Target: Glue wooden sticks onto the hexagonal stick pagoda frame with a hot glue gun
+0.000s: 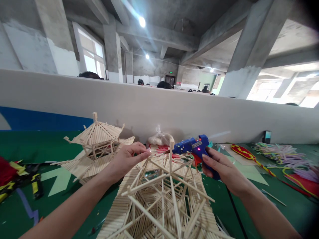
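My right hand (216, 162) is wrapped round the handle of a blue hot glue gun (190, 146), whose small light glows and whose nozzle points left. The nozzle lies beside the upright post at the top of a wooden stick pavilion model (170, 176). Across the post, my left hand (134, 153) is closed in a pinch over the model's upper frame; whatever sits between the fingertips is too small to name. Open roof beams spread from the post above a slatted lower roof. At the left stands a second stick pavilion (97, 139) with a slatted, pointed roof.
A tied clear plastic bag (159, 136) sits behind the model, against the white partition (159, 106). Yellow-black tools (37, 186) lie on the green table at left. To the right are a red-and-yellow craft piece (243, 152) and a pile of pale strips (279, 154).
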The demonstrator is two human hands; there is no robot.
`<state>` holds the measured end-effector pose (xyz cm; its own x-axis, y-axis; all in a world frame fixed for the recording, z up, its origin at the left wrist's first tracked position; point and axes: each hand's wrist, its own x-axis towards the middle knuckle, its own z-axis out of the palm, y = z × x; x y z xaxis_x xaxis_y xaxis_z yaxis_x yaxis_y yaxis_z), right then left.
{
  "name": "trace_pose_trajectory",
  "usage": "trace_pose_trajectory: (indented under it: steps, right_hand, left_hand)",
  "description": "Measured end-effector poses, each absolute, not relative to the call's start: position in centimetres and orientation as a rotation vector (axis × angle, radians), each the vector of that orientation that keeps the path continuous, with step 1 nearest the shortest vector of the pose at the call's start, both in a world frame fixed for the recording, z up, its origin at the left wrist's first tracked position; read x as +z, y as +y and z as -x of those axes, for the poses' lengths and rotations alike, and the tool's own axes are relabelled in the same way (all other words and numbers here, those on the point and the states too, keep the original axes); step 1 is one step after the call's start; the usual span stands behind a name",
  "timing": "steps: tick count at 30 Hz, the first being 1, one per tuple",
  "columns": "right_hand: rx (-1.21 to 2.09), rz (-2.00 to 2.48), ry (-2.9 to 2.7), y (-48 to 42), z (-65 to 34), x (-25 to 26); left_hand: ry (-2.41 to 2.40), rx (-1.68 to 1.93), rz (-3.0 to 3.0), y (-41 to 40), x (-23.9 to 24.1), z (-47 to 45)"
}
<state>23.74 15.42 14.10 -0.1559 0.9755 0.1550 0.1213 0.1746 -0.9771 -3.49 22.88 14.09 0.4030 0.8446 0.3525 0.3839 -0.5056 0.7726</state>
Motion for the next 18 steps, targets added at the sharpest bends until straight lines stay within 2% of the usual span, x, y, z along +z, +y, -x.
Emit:
trace_pose_trajectory:
  steps: [13,18]
  right_hand:
    - [1.123,1.110,-1.473,15.0,-24.0,14.4]
    - [1.084,1.135,-1.443,14.1,-24.1,15.0]
  left_hand:
    - [1.116,1.028,-2.019,22.7,14.5,3.8]
    - [1.259,1.217,-1.937,22.1,16.2,5.8]
